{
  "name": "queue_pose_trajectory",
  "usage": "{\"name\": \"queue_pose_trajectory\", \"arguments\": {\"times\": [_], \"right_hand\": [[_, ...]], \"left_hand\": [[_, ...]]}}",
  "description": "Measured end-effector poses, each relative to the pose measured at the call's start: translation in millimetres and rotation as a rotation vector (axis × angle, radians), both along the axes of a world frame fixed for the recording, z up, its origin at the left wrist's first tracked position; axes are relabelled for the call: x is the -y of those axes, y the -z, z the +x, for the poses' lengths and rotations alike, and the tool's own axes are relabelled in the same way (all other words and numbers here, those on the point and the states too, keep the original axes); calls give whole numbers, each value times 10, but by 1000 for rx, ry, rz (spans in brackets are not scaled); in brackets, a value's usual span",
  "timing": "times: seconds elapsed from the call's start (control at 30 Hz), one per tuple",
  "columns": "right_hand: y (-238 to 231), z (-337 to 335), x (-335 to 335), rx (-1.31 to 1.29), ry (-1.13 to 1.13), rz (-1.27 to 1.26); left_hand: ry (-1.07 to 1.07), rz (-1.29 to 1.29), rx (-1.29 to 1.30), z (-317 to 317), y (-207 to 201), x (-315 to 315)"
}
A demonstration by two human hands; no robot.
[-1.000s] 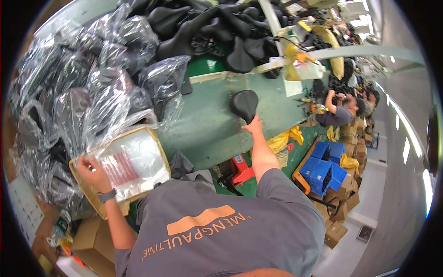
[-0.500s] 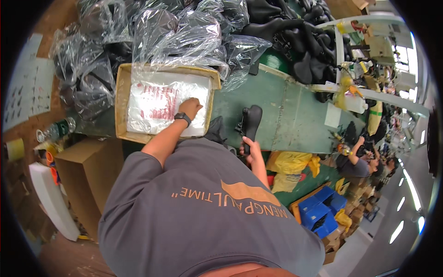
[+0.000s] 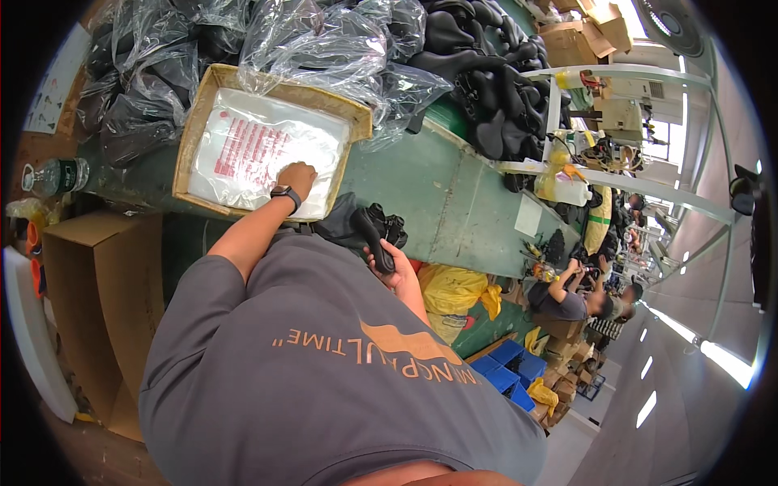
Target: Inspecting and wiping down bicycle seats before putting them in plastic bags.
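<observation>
My left hand (image 3: 297, 176), a dark watch on its wrist, rests on a stack of clear plastic bags (image 3: 251, 146) with red print. Its fingers are curled, and their tips are hidden against the top bag. The bags lie in an open, shallow cardboard box (image 3: 188, 166) on the green bench. My right hand (image 3: 395, 269) grips a black bicycle saddle (image 3: 371, 229) by its narrow nose, close to my body at the bench edge. The saddle's wide end points away from me. Dark material (image 3: 339, 217) lies beside it.
Bagged saddles (image 3: 324, 49) are heaped behind the box, with bare black saddles (image 3: 486, 77) piled to their right. A plastic bottle (image 3: 61, 176) and a tall carton (image 3: 105, 300) stand left. Yellow sacks (image 3: 454, 296) and blue bins (image 3: 510, 364) sit right; co-workers (image 3: 567, 296) are beyond.
The saddle in my right hand has come nearer my body and the box, and has turned. My left hand remains on the bags, its fingers more bent downward. The whole view has shifted.
</observation>
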State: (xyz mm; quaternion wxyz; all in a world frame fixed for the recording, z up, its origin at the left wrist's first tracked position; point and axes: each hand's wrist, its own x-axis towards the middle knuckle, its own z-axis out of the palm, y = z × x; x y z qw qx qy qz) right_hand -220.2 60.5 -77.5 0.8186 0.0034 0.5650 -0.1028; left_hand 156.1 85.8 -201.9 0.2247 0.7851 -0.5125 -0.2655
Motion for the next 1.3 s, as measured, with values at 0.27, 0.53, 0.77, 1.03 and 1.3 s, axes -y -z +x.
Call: {"name": "queue_pose_trajectory", "arguments": {"times": [0.27, 0.53, 0.77, 1.03, 1.3], "right_hand": [[-232, 127, -239, 184, 56, -15], [-742, 1249, -80, 324, -156, -562], [-833, 2353, 267, 421, -363, -559], [-931, 2990, 240, 390, -553, -589], [-1044, 2644, 312, 581, -196, -189]], "left_hand": [[-421, -20, -302, 46, -95, -15], [-338, -200, -506, 461, -632, -305], [-99, -362, -311, 649, -1316, -680], [-498, -411, -801, 601, -1496, -991], [-388, -489, -388, 517, -1797, -847]]}}
